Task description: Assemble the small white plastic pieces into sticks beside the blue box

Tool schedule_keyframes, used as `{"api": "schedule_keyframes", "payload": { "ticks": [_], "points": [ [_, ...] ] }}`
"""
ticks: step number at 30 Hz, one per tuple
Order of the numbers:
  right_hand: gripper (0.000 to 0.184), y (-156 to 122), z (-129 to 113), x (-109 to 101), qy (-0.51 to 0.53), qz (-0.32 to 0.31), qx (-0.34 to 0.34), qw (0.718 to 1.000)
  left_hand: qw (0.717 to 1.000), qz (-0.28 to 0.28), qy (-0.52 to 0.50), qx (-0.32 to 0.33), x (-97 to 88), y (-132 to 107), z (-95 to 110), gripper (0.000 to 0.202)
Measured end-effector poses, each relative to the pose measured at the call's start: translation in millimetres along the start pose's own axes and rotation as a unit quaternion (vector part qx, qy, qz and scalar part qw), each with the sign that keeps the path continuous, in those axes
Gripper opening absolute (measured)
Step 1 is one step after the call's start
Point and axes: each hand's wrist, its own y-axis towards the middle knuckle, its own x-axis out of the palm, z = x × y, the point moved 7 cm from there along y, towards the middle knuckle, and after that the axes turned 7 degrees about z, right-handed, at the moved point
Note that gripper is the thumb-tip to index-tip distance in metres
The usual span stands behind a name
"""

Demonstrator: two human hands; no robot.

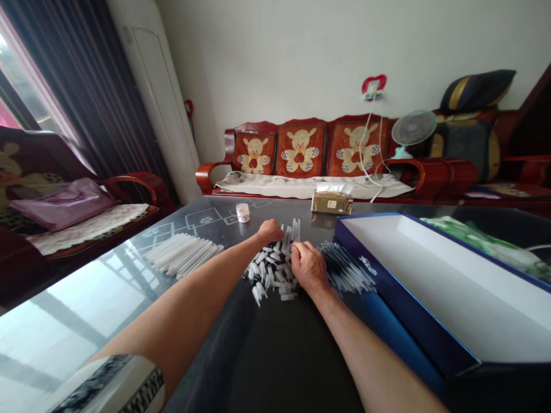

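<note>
Both hands meet over a pile of short white plastic pieces [270,269] on the dark glossy table. My left hand [271,230] is closed at the far edge of the pile, its fingertips hidden from me. My right hand [309,265] is curled at the pile's right side; whatever its fingers grip is out of sight. Just between the hands, several longer white pieces [294,230] lie side by side. To the left is a bundle of long white sticks [183,254]. Thin clear sticks [348,271] lie right of my right hand.
A large blue box [408,310] with a white inside stands open on the right, close to my right forearm. Behind the pile are a small white tub [243,213] and a tissue box [331,201]. Green and white packaging [486,241] lies beyond the blue box.
</note>
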Motion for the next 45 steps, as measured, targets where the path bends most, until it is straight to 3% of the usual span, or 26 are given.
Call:
{"api": "schedule_keyframes", "payload": {
  "ticks": [9,13,19,23,27,33,40,45],
  "points": [
    [0.024,-0.2,-0.8,-1.0,-0.008,0.0,-0.001,1.0,0.999,0.029,-0.004,-0.032,0.0,2.4,2.4,0.025],
    [0.025,0.1,-0.5,-3.3,0.005,0.004,0.001,1.0,0.999,0.036,-0.019,-0.022,-16.3,-4.8,2.9,0.022],
    [0.027,9.1,-1.3,-16.7,0.045,0.066,0.006,0.997,0.988,0.13,-0.038,0.07,-48.4,-65.3,-9.8,0.032],
    [0.031,14.0,8.2,-24.7,0.061,0.128,0.054,0.988,0.951,0.226,0.012,0.212,-52.1,-106.4,-8.1,0.029],
    [0.034,15.7,17.5,-19.8,0.1,0.088,0.096,0.986,0.931,0.245,0.026,0.271,-45.4,-116.2,-7.1,0.027],
    [0.036,15.7,31.3,-12.8,0.167,0.024,0.202,0.965,0.918,0.259,0.039,0.297,-43.8,-120.9,-3.8,0.025],
    [0.035,14.7,24.6,-6.5,0.17,-0.037,0.242,0.955,0.893,0.298,0.058,0.332,-38.4,-136.4,16.3,0.031],
    [0.037,7.3,24.7,3.3,0.283,-0.036,0.297,0.911,0.899,0.305,0.045,0.312,-29.9,-135.5,17.7,0.029]
  ]
}}
